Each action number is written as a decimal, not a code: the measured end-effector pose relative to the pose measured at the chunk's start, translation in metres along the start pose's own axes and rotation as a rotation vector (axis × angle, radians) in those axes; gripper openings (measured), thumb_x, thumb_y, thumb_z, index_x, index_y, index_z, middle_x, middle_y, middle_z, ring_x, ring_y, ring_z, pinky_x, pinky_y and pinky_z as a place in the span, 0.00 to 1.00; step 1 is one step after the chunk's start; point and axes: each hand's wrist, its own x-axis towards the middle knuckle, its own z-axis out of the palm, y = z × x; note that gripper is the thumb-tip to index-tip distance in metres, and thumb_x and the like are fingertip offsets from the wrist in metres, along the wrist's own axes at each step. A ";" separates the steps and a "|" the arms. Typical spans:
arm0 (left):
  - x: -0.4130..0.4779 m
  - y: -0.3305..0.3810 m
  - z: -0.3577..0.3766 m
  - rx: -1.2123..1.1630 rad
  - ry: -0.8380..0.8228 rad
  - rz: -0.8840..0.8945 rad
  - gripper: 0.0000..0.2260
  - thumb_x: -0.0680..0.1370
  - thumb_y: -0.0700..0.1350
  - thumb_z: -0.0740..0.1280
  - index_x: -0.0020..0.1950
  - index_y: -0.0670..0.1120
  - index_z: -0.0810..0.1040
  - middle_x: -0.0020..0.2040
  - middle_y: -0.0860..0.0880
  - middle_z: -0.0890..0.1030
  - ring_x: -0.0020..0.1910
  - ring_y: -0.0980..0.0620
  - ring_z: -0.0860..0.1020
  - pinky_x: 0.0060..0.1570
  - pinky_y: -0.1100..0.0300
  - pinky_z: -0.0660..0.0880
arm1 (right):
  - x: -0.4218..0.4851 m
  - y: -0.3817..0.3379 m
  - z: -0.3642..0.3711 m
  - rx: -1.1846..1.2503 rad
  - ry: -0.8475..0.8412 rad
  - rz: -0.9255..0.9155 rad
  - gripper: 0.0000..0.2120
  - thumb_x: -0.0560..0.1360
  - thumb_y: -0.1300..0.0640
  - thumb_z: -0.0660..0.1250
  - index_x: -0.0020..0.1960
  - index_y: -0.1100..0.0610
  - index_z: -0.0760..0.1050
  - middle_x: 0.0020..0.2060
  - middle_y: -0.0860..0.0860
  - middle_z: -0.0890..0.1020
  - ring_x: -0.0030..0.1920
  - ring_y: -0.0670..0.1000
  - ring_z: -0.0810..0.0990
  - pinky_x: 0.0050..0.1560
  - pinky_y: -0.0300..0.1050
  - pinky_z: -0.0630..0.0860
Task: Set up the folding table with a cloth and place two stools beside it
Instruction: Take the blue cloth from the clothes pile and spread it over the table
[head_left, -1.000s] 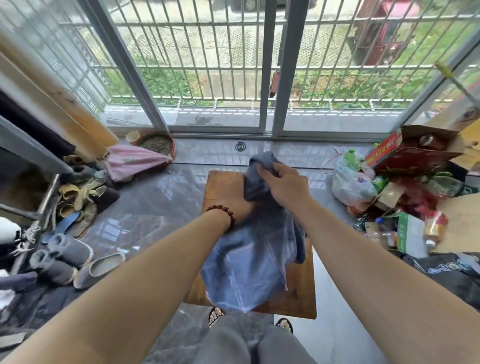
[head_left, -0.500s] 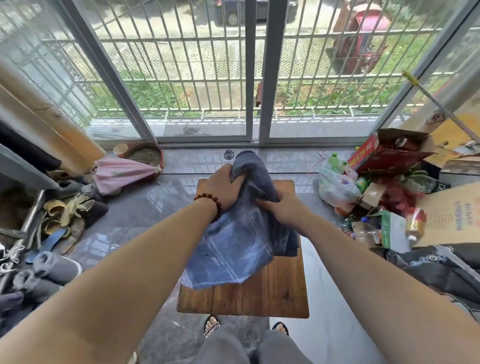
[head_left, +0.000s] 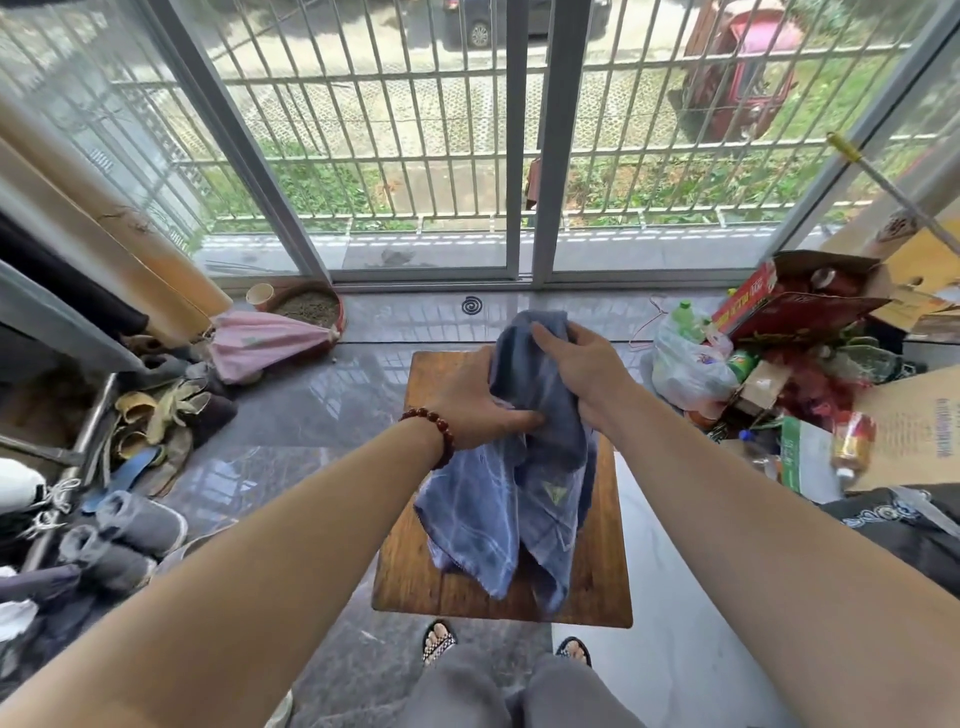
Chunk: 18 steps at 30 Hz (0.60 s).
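A small wooden folding table (head_left: 602, 582) stands unfolded on the grey tiled floor right in front of my feet. Above its middle I hold a bunched blue checked cloth (head_left: 498, 509) that hangs down and covers part of the tabletop. My left hand (head_left: 472, 400), with a red bead bracelet at the wrist, grips the cloth's left side. My right hand (head_left: 576, 369) grips its upper fold, a little higher. No stools are in view.
Shoes and slippers (head_left: 130, 525) crowd the floor at left, beside a pink bag (head_left: 260, 345) and a round tray of gravel (head_left: 306, 306). A plastic bag (head_left: 685, 369), bottles and a red cardboard box (head_left: 795, 306) pile up at right. Barred sliding glass doors (head_left: 540, 140) close the far side.
My hands have shifted their grips on the cloth: the right hand rose to the top fold, the left hand dropped to the side. The cloth hangs longer and more bunched over the table.
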 end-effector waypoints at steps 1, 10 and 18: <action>0.001 0.001 0.000 0.020 0.020 0.017 0.17 0.68 0.43 0.74 0.55 0.43 0.76 0.48 0.49 0.81 0.48 0.51 0.79 0.45 0.59 0.76 | -0.001 0.000 -0.001 0.008 -0.039 0.007 0.10 0.71 0.51 0.72 0.51 0.53 0.79 0.49 0.54 0.84 0.51 0.55 0.82 0.52 0.52 0.79; 0.012 -0.006 -0.006 0.029 0.091 -0.044 0.10 0.75 0.47 0.68 0.41 0.40 0.77 0.34 0.48 0.76 0.35 0.53 0.72 0.36 0.61 0.68 | -0.012 0.001 -0.018 -0.455 -0.047 -0.023 0.09 0.71 0.52 0.72 0.48 0.55 0.79 0.43 0.53 0.83 0.48 0.54 0.81 0.51 0.49 0.79; 0.021 -0.015 -0.016 0.248 0.175 -0.087 0.08 0.79 0.45 0.60 0.49 0.45 0.78 0.45 0.45 0.82 0.50 0.43 0.77 0.57 0.50 0.71 | -0.007 0.009 -0.034 -0.353 0.102 -0.031 0.07 0.79 0.60 0.59 0.53 0.57 0.74 0.49 0.56 0.79 0.49 0.54 0.77 0.50 0.47 0.74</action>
